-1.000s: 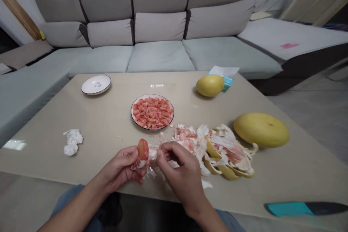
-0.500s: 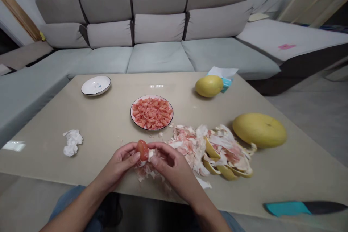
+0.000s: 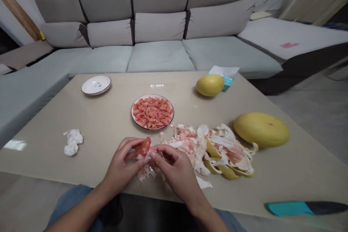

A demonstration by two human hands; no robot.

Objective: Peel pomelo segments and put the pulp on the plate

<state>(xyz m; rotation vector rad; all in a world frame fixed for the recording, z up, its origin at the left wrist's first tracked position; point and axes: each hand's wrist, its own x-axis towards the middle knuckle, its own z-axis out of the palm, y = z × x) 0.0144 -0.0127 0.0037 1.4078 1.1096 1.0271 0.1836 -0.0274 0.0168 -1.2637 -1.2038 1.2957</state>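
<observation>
Live at the counter [image 3: 92,159], front edge | left hand [image 3: 121,165] and right hand [image 3: 174,170] clenched on a pomelo segment [image 3: 144,147], white pith clinging | done: pomelo flesh [image 3: 152,113] heaped on the plate [image 3: 132,114], peel [image 3: 214,152] piled | left: whole pomelo [image 3: 261,129], another whole pomelo [image 3: 209,85], both unpeeled

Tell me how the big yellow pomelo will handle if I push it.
The pomelo looks round and whole, so it would probably roll on the smooth tabletop. Its taut, glossy rind suggests a firm, somewhat slippery grip, and uncut it is likely heavy for its size.
</observation>
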